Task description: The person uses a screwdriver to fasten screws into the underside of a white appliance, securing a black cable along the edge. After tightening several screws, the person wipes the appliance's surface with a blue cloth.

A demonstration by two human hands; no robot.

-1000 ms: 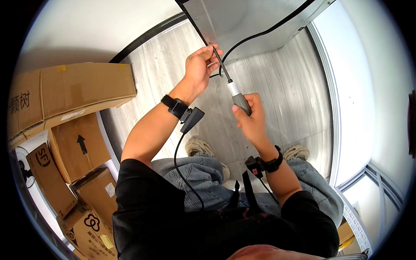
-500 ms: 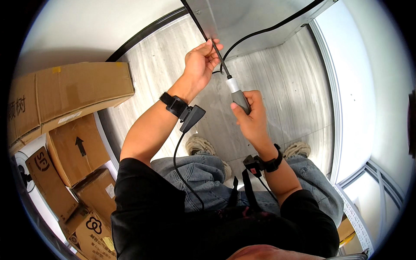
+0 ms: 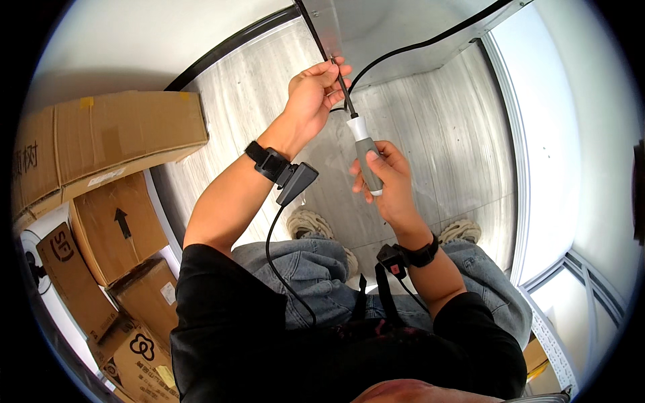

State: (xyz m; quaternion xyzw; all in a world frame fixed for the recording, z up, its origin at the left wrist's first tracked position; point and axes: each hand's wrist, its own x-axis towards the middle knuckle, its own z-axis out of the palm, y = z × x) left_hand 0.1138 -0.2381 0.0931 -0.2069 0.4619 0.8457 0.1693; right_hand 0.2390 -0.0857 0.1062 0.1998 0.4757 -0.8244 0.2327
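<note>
Screwdriver (image 3: 358, 126): grey handle (image 3: 365, 149) inside curled right fingers (image 3: 392, 152), shaft (image 3: 347, 97) within narrow pinch of left fingers (image 3: 321, 70)

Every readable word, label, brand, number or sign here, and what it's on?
Wording not transcribed; marks by place:
Long upper carton: large dark characters; pale label too small to read.
Carton just below: black arrow.
Narrow tilted carton: dark bracketed logo.
Lowest carton: black looped symbol, print beneath.
White-labelled carton: label unreadable.
Right wrist device: red patch, detail too small to read.
Screwdriver: none visible.
</note>
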